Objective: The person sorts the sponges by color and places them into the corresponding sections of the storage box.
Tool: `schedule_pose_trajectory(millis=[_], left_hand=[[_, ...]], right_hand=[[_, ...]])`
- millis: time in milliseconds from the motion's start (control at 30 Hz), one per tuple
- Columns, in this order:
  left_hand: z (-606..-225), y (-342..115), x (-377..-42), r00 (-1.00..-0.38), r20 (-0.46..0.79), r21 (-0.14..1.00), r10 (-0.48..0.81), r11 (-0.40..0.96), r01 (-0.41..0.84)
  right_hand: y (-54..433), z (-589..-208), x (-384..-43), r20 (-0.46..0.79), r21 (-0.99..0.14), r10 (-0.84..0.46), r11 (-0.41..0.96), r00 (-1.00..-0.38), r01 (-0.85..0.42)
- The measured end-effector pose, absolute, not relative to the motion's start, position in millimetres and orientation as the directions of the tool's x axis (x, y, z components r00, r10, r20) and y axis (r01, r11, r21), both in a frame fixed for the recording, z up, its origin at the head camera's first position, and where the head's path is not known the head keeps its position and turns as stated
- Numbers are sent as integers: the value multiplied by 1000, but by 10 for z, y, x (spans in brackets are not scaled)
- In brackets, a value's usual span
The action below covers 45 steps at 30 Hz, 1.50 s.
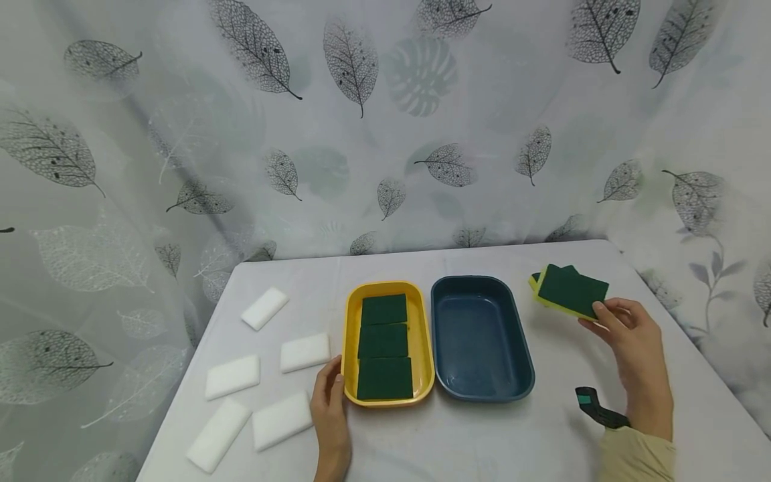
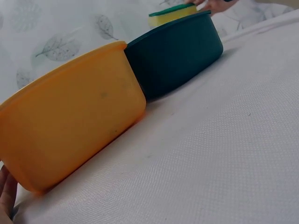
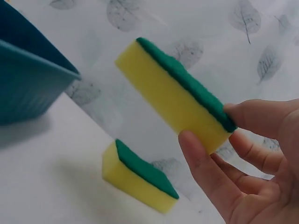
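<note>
In the head view my right hand (image 1: 629, 335) pinches a green-and-yellow scouring sponge (image 1: 572, 291) by its near corner, thumb on the green side. The right wrist view shows that sponge (image 3: 175, 91) raised and tilted. A second sponge (image 3: 140, 175) rests on the table beneath it, mostly hidden from the head camera. At the left outer wall of a yellow container (image 1: 427, 341), my left hand (image 1: 330, 408) rests with its fingers against the side. Inside that container, several sponges (image 1: 384, 341) lie in a column, green side up.
Beside the yellow container stands a dark blue container (image 1: 482, 335), with no sponge visible in it. Several white sponge blocks (image 1: 231, 377) lie scattered on the white table (image 1: 434, 448) at the left. A leaf-patterned curtain (image 1: 361, 167) hangs behind.
</note>
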<state>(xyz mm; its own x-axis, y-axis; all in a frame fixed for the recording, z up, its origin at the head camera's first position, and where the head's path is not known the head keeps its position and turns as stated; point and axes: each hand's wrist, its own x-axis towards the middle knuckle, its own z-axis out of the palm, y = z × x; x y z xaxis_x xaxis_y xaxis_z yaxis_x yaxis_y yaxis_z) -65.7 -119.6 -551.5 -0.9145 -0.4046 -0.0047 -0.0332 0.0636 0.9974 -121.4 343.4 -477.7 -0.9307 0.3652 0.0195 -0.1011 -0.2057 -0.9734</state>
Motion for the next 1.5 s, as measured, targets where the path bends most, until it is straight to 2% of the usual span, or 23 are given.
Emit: schedule_pose_trajectory(millis=[233, 500, 767, 1000, 1300, 1500], left_hand=[[-5512, -1198, -667, -918, -14, 997, -396, 58, -41], [-5509, -1203, -670, -915, -16, 997, -404, 61, -44], [-5506, -1203, -672, -919, -6, 998, -394, 49, -28], [-5514, -1211, -669, -918, -3, 999, -396, 39, -20], [-5527, -1228, -670, -917, -5, 999, -398, 36, -21], [-5516, -1233, -662, -922, 2, 1000, -387, 27, -10]], right_hand=[[3216, -4692, -1297, 59, -990, 251, -108, -966, -88], [2755, -4655, -1454, 175, -982, 59, 86, -983, -170], [2370, -4638, -1516, 133, -979, -46, 153, -990, -138], [2207, -4618, -1572, 69, -948, -114, 302, -991, -101], [1986, -4544, -1633, 52, -942, -178, 319, -983, -107], [1817, -4480, -1675, 59, -911, -197, 390, -979, -134]])
